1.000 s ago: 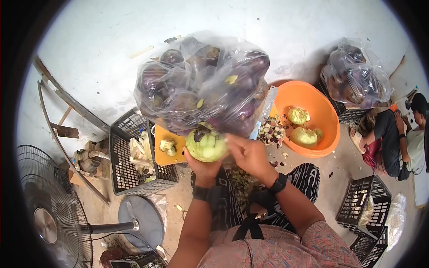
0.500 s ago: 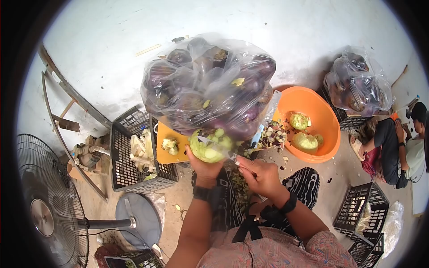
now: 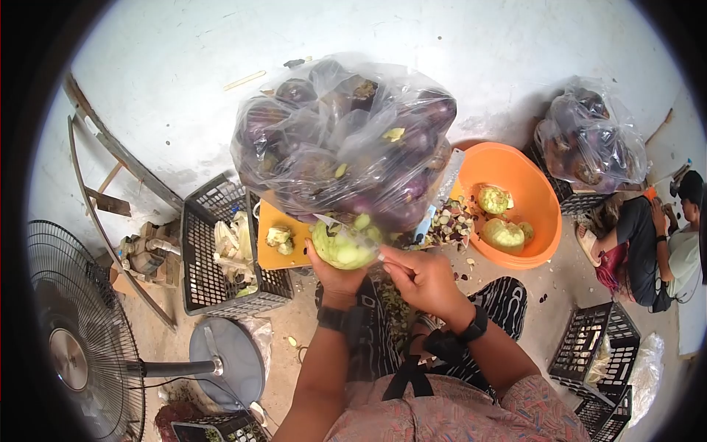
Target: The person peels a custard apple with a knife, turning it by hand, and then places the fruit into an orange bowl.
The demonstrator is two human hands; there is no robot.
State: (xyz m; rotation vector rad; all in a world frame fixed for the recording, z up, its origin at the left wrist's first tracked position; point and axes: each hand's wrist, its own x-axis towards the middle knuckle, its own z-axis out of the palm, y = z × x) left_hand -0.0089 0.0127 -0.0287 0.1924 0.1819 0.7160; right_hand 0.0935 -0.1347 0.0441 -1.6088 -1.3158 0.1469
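A pale green, peeled kohlrabi point(image 3: 340, 250) rests in my left hand point(image 3: 337, 281), whose fingers curl round its left and lower side. In my right hand point(image 3: 431, 283) is a knife point(image 3: 346, 230), its pointed blade lying across the top of the kohlrabi. My right fingers close on the handle and hide most of it. Just beyond both hands sits a large clear plastic bag point(image 3: 339, 147) of purple kohlrabi. Beneath the bag shows a yellow board point(image 3: 283, 254) with a trimmed pale chunk point(image 3: 279, 236) on it.
An orange basin point(image 3: 541, 221) at right holds peeled kohlrabi. Peel scraps point(image 3: 448, 225) lie beside it, near a larger blade point(image 3: 448, 177). At left stand a black crate point(image 3: 199, 272) with peelings and a fan point(image 3: 70, 353). Another person point(image 3: 663, 250) sits far right.
My right hand and the knife have shifted slightly left and up over the kohlrabi, the blade tip moving toward its far left edge. My left hand stays nearly in place.
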